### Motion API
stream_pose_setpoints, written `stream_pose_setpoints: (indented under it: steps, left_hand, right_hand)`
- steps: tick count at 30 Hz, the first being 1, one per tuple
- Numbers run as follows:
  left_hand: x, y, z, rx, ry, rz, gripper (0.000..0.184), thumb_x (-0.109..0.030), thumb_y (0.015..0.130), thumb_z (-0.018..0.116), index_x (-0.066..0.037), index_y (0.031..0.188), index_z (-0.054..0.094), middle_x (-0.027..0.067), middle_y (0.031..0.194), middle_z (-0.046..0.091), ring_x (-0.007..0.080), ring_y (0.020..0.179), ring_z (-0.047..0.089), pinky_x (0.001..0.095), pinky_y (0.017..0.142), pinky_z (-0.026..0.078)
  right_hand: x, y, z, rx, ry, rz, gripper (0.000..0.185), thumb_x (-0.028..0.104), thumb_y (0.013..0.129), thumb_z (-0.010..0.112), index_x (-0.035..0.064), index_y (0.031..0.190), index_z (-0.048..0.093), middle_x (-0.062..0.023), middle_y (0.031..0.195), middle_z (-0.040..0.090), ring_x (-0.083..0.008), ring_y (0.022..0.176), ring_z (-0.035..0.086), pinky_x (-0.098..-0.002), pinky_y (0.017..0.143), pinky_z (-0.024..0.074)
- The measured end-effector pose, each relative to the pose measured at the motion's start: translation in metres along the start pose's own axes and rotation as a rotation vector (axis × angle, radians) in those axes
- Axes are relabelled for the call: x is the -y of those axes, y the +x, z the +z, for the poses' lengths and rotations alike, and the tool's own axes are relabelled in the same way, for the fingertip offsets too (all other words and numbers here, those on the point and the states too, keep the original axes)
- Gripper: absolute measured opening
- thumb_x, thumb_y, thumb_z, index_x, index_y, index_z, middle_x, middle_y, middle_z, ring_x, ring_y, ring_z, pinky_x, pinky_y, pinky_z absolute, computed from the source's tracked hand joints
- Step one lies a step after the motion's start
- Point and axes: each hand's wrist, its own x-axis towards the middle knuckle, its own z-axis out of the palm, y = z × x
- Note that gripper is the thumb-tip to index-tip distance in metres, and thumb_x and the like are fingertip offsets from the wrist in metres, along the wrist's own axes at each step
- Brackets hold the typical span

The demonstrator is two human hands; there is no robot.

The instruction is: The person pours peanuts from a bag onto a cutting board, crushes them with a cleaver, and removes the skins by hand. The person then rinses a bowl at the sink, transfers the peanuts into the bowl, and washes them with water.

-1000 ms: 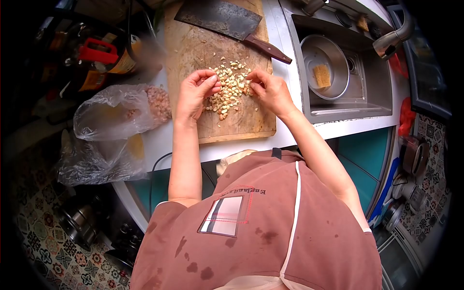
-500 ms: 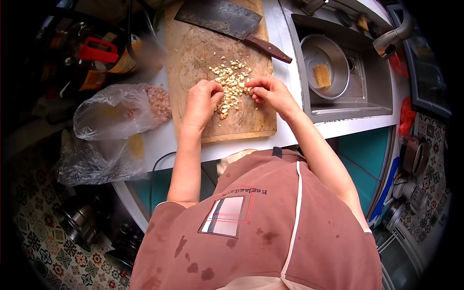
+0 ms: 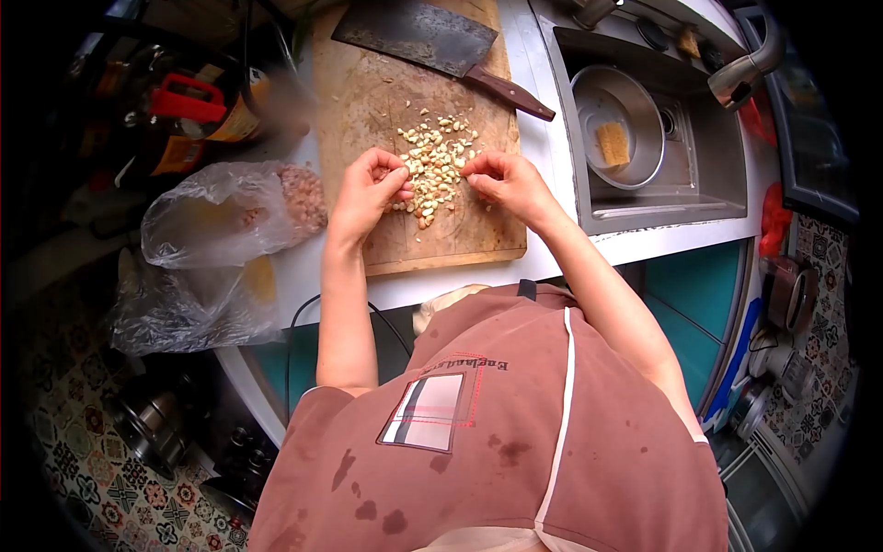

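A brown short-sleeved garment (image 3: 501, 419) is worn, edged with white piping (image 3: 569, 354) and marked by dark blotches (image 3: 395, 522), a striped patch (image 3: 428, 409), red stitching (image 3: 476, 391) and black lettering (image 3: 490, 365).

One word we can read: "England", in dark lettering (image 3: 483, 365) across the chest of the wearer's brown short-sleeved garment (image 3: 625, 460). From our angle it runs upside down, its capital E at the right-hand end; the characters after the "d" are too small and skewed for us to make out. The word sits just above a striped patch (image 3: 426, 411) framed partly by red stitching. Left edge, in shadow: an orange label (image 3: 179, 155) on a dark bottle and a yellowish label (image 3: 237, 120) beside it, print on both illegible to us.
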Motion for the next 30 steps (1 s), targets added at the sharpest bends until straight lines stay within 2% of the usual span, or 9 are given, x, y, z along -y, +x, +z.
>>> stream_pose_setpoints:
  steps: [4, 7, 16, 19, 22, 25, 28, 30]
  left_hand:
    - [-0.009, -0.007, 0.000, 0.151, -0.117, 0.016, 0.010, -0.005, 0.084, 0.060, -0.001, 0.089, 0.053, 0.0043, 0.079, 0.059, 0.0093, 0.067, 0.059, 0.0211, 0.061, 0.051]
    - [-0.018, -0.011, 0.008, 0.230, -0.129, 0.015, 0.010, -0.006, 0.084, 0.060, -0.001, 0.089, 0.053, 0.0040, 0.080, 0.059, 0.0088, 0.068, 0.059, 0.0208, 0.061, 0.050]
    - [-0.016, -0.011, 0.023, 0.241, -0.112, 0.065, 0.010, -0.006, 0.084, 0.060, -0.003, 0.090, 0.052, 0.0017, 0.081, 0.058, 0.0075, 0.069, 0.058, 0.0196, 0.061, 0.049]
    - [-0.014, -0.010, 0.027, 0.224, -0.181, 0.098, 0.011, -0.005, 0.084, 0.059, -0.003, 0.093, 0.054, 0.0021, 0.082, 0.059, 0.0076, 0.069, 0.058, 0.0195, 0.061, 0.049]
    - [-0.017, -0.010, 0.027, 0.242, -0.213, 0.098, 0.012, -0.005, 0.084, 0.058, -0.002, 0.096, 0.057, 0.0028, 0.085, 0.060, 0.0078, 0.069, 0.058, 0.0197, 0.062, 0.050]
    - [-0.011, -0.005, 0.012, 0.236, -0.323, 0.016, 0.014, -0.005, 0.085, 0.055, 0.000, 0.097, 0.059, 0.0036, 0.085, 0.060, 0.0076, 0.071, 0.058, 0.0211, 0.065, 0.052]
    - [-0.012, -0.006, 0.005, 0.173, -0.302, -0.053, 0.011, -0.006, 0.086, 0.053, -0.001, 0.094, 0.060, 0.0029, 0.082, 0.060, 0.0078, 0.069, 0.057, 0.0216, 0.066, 0.052]
    - [-0.011, -0.007, 0.010, 0.110, -0.168, -0.037, 0.010, -0.006, 0.083, 0.060, -0.001, 0.091, 0.061, 0.0024, 0.080, 0.060, 0.0074, 0.065, 0.056, 0.0212, 0.063, 0.050]
  right_hand:
    - [0.017, -0.005, 0.006, 0.107, 0.260, -0.040, 0.023, 0.015, 0.084, 0.062, 0.0028, 0.104, 0.061, 0.0013, 0.079, 0.060, -0.0055, 0.069, 0.054, -0.0203, 0.062, 0.0447]
    - [0.035, -0.010, 0.012, 0.129, 0.371, 0.007, 0.025, 0.018, 0.084, 0.064, 0.0033, 0.104, 0.061, 0.0009, 0.080, 0.061, -0.0055, 0.070, 0.055, -0.0201, 0.064, 0.0458]
    - [0.031, -0.009, 0.012, 0.133, 0.374, -0.037, 0.018, 0.017, 0.082, 0.066, 0.0050, 0.092, 0.060, 0.0005, 0.082, 0.062, -0.0061, 0.072, 0.057, -0.0202, 0.067, 0.0468]
    - [0.033, -0.012, 0.012, 0.090, 0.418, 0.026, 0.015, 0.015, 0.082, 0.066, 0.0055, 0.092, 0.059, 0.0001, 0.083, 0.062, -0.0065, 0.072, 0.057, -0.0200, 0.066, 0.0468]
    - [0.029, -0.010, 0.011, 0.064, 0.669, 0.122, 0.015, 0.013, 0.081, 0.065, 0.0058, 0.092, 0.059, -0.0005, 0.084, 0.061, -0.0071, 0.072, 0.057, -0.0194, 0.066, 0.0467]
    - [0.030, -0.012, 0.007, -0.009, 0.703, 0.200, 0.014, 0.012, 0.082, 0.063, 0.0046, 0.093, 0.059, -0.0011, 0.082, 0.061, -0.0073, 0.070, 0.057, -0.0188, 0.064, 0.0462]
    - [0.011, -0.007, 0.001, 0.057, 0.315, 0.151, 0.014, 0.012, 0.084, 0.061, 0.0024, 0.095, 0.059, -0.0011, 0.079, 0.061, -0.0067, 0.067, 0.056, -0.0192, 0.062, 0.0460]
    - [0.000, -0.009, 0.006, -0.007, 0.211, 0.093, 0.015, 0.012, 0.086, 0.058, 0.0011, 0.096, 0.061, -0.0010, 0.072, 0.061, -0.0068, 0.062, 0.055, -0.0208, 0.059, 0.0461]
